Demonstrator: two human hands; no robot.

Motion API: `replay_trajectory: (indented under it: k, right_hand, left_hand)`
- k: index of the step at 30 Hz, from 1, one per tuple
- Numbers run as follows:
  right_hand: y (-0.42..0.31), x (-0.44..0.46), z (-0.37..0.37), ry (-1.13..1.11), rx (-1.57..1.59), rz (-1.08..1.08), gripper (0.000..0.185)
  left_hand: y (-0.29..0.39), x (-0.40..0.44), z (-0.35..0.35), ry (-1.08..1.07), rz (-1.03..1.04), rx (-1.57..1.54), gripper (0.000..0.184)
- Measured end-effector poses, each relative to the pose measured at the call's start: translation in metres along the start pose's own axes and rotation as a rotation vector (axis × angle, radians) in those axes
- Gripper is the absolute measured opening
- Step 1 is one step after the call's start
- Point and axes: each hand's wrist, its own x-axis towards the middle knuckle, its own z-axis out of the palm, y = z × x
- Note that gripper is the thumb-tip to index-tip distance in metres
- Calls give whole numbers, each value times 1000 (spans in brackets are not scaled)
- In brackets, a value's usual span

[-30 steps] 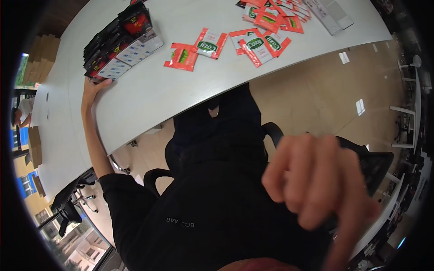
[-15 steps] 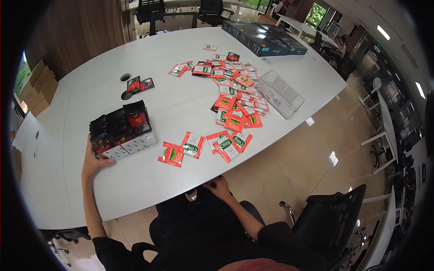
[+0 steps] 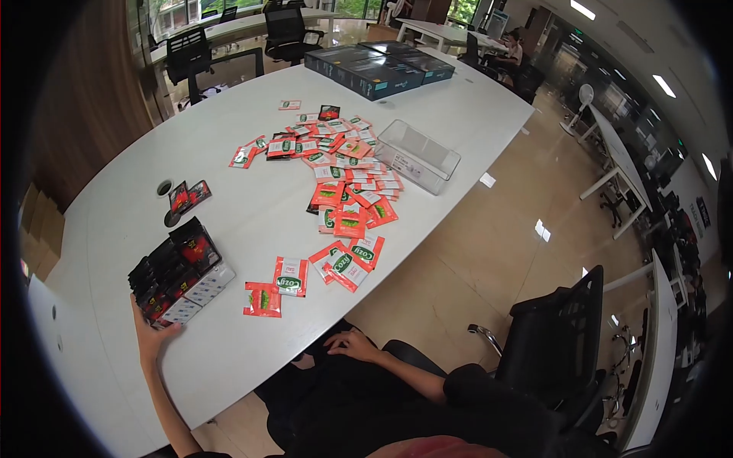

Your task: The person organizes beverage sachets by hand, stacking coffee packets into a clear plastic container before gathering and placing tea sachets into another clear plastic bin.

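My left hand (image 3: pixel 155 336) wraps round the near left end of a white patterned box (image 3: pixel 206 286) on the table. Rows of black and red sachets (image 3: pixel 172 267) stand upright in it and rise above its rim. The fingers behind the box are partly hidden; the thumb shows along the front. My right hand (image 3: pixel 353 345) lies below the table edge on my lap, its fingers loosely stretched, and I see nothing in it. Closest to it on the table are a few red and white Cozy sachets (image 3: pixel 291 276). A larger heap of these sachets (image 3: pixel 351 172) spreads farther back.
A clear plastic tray (image 3: pixel 420 156) stands right of the heap. Dark flat boxes (image 3: pixel 374 69) lie at the far end. Two black and red sachets (image 3: pixel 188 197) lie near the cable holes. A black chair (image 3: pixel 561 336) stands at my right on the floor.
The view has turned to the right, so the table's things appear farther left. My right hand has shifted slightly on my lap, its fingers now showing more. My left hand stays on the box.
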Motion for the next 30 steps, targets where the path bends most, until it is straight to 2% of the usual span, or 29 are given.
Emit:
replay_trajectory:
  k: [2, 5, 7, 8, 11, 12, 14, 15, 17, 18, 20, 24, 26, 28, 30]
  right_hand:
    - [-7, 8, -2, -137, 7, 71, 35]
    - [-11, 12, -1, -156, -61, 73, 37]
    - [-12, 12, -3, -153, -50, 64, 38]
    - [-13, 11, -3, -158, -35, 57, 39]
    - [-6, 9, 0, -124, -7, 20, 36]
    - [-5, 8, 3, -122, -3, 21, 36]
    - [-2, 5, 8, -26, 73, 34, 30]
    - [-7, 1, 8, -23, 76, 36, 30]
    - [-22, -5, 4, -33, -248, -56, 25]
    - [-18, -9, 5, -29, -246, -54, 25]
    - [-9, -16, 6, 27, -287, -80, 25]
    - [-4, -21, -6, 80, -281, 13, 24]
    - [5, -22, -8, 134, -252, 23, 24]
    - [11, -20, -6, 209, -245, 30, 22]
    - [12, -18, -7, 255, -266, 33, 18]
  left_hand:
    - [2, 0, -3, -23, 3, 35, 136]
    - [-18, 5, -24, -137, 69, -46, 137]
    - [-35, 15, -41, -211, 205, -53, 125]
    - [-39, 16, -44, -216, 208, -54, 125]
    - [-34, 17, -48, -87, 187, -229, 96]
    - [-34, 17, -50, -91, 186, -226, 96]
    - [-38, 19, -52, 106, 41, -472, 77]
    - [-44, 21, -57, 102, 40, -470, 77]
    - [-60, 25, -70, 249, -66, -584, 58]
    - [-59, 25, -68, 244, -65, -582, 58]
    - [-60, 26, -65, 399, -95, -635, 50]
    - [-54, 24, -58, 433, -79, -582, 44]
    - [-66, 26, -61, 451, 6, -456, 37]
    - [-57, 22, -56, 563, 64, -312, 30]
    - [-22, 9, -42, 740, 233, -1, 27]
